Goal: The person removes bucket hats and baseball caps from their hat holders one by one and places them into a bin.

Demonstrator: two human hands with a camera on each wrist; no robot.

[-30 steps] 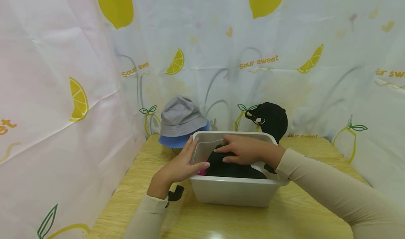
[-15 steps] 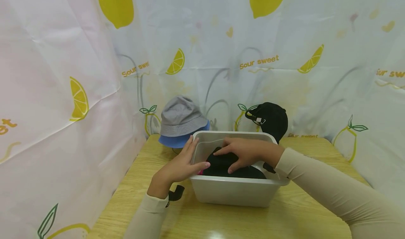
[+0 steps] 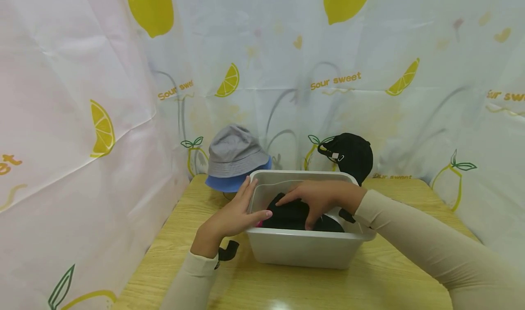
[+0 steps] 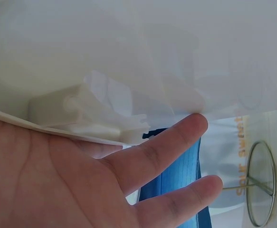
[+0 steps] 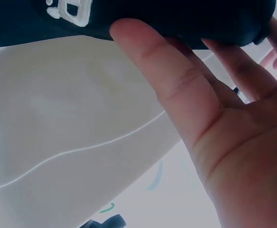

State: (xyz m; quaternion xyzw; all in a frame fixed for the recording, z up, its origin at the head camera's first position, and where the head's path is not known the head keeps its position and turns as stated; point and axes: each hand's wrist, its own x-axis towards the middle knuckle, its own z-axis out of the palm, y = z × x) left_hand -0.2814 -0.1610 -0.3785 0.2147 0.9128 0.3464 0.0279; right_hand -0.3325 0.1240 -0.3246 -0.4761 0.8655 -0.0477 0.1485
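Inside a white plastic bin (image 3: 301, 248) on the table lies a black cap (image 3: 285, 216) with its brim to the right. In the right wrist view the cap (image 5: 186, 19) shows white embroidery. My right hand (image 3: 317, 198) reaches over the cap in the bin, thumb at the front and fingers behind, gripping it. A bit of something pink (image 3: 259, 224) shows at the cap's left. My left hand (image 3: 227, 219) rests on the bin's left rim, thumb over the inside edge. In the left wrist view, straight fingers (image 4: 152, 156) extend along the outside of the bin.
Behind the bin at left, a grey bucket hat (image 3: 235, 150) sits over a blue hat (image 3: 223, 182). Another black cap (image 3: 354, 157) is raised behind it at right. A wire stand's round base (image 4: 260, 183) appears in the left wrist view. Lemon-print cloth (image 3: 266, 50) surrounds the wooden table (image 3: 393, 264).
My right hand has shifted slightly right and toward me over the black cap, its thumb moving to the cap's front. The cap has sunk slightly in the bin. My left hand stays put.
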